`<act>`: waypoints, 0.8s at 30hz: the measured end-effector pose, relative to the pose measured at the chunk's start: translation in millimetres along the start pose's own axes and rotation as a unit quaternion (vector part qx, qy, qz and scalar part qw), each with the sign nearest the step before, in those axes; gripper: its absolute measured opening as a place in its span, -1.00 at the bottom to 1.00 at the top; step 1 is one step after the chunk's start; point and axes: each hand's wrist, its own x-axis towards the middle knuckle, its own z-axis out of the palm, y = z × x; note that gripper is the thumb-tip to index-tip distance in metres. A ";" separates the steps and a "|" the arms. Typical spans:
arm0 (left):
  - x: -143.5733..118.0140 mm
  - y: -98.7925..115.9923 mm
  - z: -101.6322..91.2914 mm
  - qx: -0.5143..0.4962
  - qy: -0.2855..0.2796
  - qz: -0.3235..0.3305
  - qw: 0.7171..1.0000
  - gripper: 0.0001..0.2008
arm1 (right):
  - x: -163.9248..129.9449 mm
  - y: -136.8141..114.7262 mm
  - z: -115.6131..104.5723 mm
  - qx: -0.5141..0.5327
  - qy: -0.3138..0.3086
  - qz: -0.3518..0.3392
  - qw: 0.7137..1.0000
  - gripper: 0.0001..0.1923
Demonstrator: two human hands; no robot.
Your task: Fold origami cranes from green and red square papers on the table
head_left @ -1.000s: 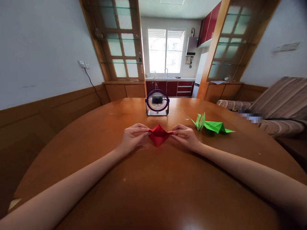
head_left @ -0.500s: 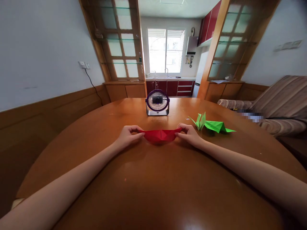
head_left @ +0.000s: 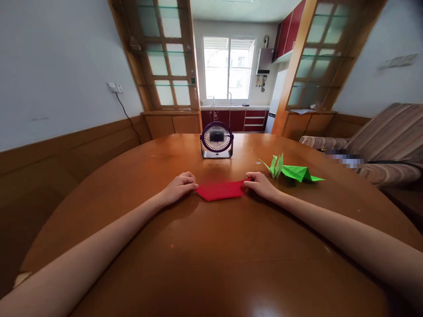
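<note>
Hands (head_left: pixel 220 187) pin red paper (head_left: pixel 220 191) edges flat.

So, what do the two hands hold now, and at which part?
The red folded paper, flat on the table: left hand at its left end, right hand at its right end.

Both my arms stretched forward, hands low and knuckles up.

My left hand (head_left: pixel 180 187) and right hand (head_left: pixel 262 185) lie apart, fingers curled under, fingertips pressed down, forearms angling inward from my near corners.
</note>
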 end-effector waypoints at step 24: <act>-14.0 42.3 48.5 0.157 -0.162 0.104 0.969 -0.42 | -7.9 -2.1 9.6 -0.294 -0.146 -0.317 0.890 -0.48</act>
